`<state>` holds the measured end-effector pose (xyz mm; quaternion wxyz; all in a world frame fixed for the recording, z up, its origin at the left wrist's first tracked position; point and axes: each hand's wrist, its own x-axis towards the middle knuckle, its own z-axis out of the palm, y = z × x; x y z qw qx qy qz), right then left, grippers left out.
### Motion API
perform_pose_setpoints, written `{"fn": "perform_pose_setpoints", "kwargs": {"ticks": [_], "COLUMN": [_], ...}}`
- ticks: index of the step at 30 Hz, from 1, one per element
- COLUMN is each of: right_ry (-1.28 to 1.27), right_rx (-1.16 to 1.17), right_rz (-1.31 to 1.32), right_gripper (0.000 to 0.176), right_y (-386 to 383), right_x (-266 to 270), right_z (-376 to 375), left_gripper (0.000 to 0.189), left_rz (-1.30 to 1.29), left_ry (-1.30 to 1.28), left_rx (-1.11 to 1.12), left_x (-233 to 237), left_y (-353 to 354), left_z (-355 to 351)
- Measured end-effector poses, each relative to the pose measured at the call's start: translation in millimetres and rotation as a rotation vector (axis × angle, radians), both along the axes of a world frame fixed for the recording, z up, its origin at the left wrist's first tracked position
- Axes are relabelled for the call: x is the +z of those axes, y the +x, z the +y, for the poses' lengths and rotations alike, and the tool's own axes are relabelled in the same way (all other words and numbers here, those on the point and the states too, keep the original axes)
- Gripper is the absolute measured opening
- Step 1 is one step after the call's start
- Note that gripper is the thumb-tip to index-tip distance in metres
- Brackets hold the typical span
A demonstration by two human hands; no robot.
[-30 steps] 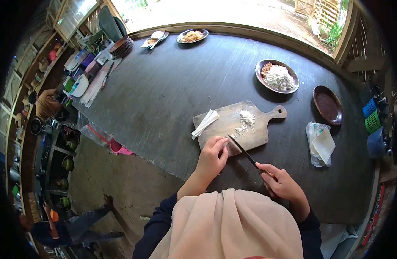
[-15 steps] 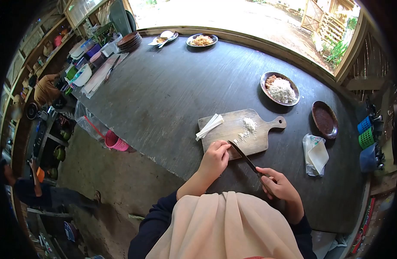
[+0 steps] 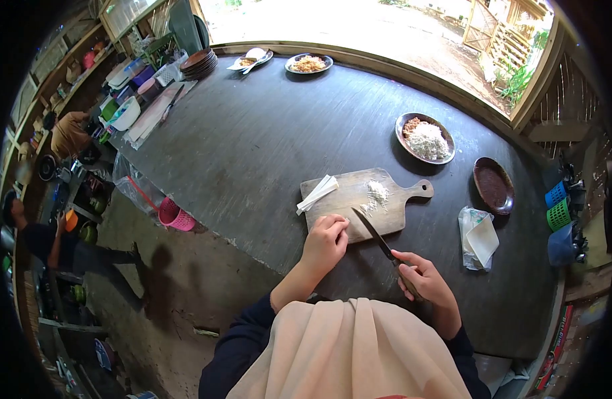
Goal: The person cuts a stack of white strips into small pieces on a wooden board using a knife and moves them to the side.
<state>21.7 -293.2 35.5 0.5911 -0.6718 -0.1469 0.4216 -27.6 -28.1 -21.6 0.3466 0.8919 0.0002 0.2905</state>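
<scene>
My right hand (image 3: 422,276) grips the handle of a knife (image 3: 375,236), its blade pointing up and left over the near edge of a wooden cutting board (image 3: 399,216). My left hand (image 3: 327,243) is closed at the board's near edge, left of the blade. At its fingertips shows the small end of a white strip, mostly hidden by the fingers. Long flat white strips (image 3: 318,193) lie stacked on the board's left side. A small heap of finely cut white bits (image 3: 377,191) sits right of the middle, with loose bits trailing toward the knife tip.
Behind the board stands a bowl (image 3: 425,138) of white shreds and a brownish food. To the right are an empty brown dish (image 3: 493,186) and white sheets on plastic (image 3: 480,238). Two plates of food stand by the window. Another person (image 3: 73,246) walks at left.
The knife has come away from my left fingertips, leaving a small gap. The view has shifted slightly. The person at left has moved a leg.
</scene>
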Motion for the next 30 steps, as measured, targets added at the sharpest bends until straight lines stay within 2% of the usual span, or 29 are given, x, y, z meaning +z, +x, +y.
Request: {"fn": "perform_pose_setpoints", "kwargs": {"ticks": [8, 11, 13, 17, 20, 22, 30], "right_ry": [-0.070, -0.071, -0.056, -0.131, -0.146, -0.145, -0.157], "right_rx": [0.063, 0.061, 0.090, 0.096, 0.102, 0.109, 0.110], "right_rz": [-0.035, -0.177, -0.537, -0.452, -0.491, -0.642, -0.636], "right_gripper": [0.039, 0.038, 0.038, 0.039, 0.039, 0.038, 0.037], "right_y": [-7.2, -12.2, -14.8, -15.6, -18.0, -22.0, -23.6], "right_x": [-0.3, -7.3, -11.8, -0.3, 2.8, 9.4, 15.2], "right_z": [3.6, 2.7, 2.5, 0.7, 1.4, 6.3, 5.9], "left_gripper": [0.016, 0.016, 0.016, 0.015, 0.016, 0.016, 0.017], "left_rz": [-0.003, -0.016, -0.018, -0.004, -0.009, 0.005, -0.019], "left_ry": [-0.025, -0.024, 0.002, 0.011, -0.001, -0.007, -0.014], "left_rx": [-0.009, -0.024, -0.030, -0.061, -0.057, -0.056, -0.055], "left_x": [-0.7, -0.1, 0.2, 0.6, 0.7, 2.1, 1.1], "left_y": [0.3, 0.7, 0.7, -0.8, -1.0, -1.9, -2.4], "left_z": [2.5, 3.0, 3.3, 3.6, 2.1, 2.3, 1.8]}}
